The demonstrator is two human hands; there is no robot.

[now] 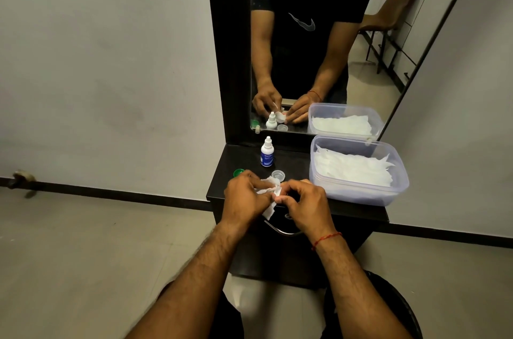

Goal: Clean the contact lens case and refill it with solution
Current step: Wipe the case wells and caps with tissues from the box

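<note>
Left hand grip closed on a crumpled white tissue, fingers curled over it above the front edge of the black surface. Tissue tail hangs down just below the grip, between both hands. Right hand grip pinched narrow, fingertips touching the tissue; whatever small part it holds is hidden by fingers and tissue, so can't tell if it is the lens case body.

One green cap on the surface just beyond and left of the left grip, partly hidden by the knuckles. One solution bottle, white with blue label, white cap on, upright, beyond the left grip, well clear of it. One clear cap, open side up, just beyond the gap between the two grips, near the tissue but apart from it.

One clear plastic container, no lid on, to the right of the right grip, near it, filled with a stack of white tissues. One red thread bracelet on the right wrist. One metal drawer handle below the grips, partly covered by both hands.

One mirror beyond everything, black frame, doubles the hands, bottle, caps and container; a brown chair shows in the reflection. Count: two hands, two caps, one bottle, one container.
</note>
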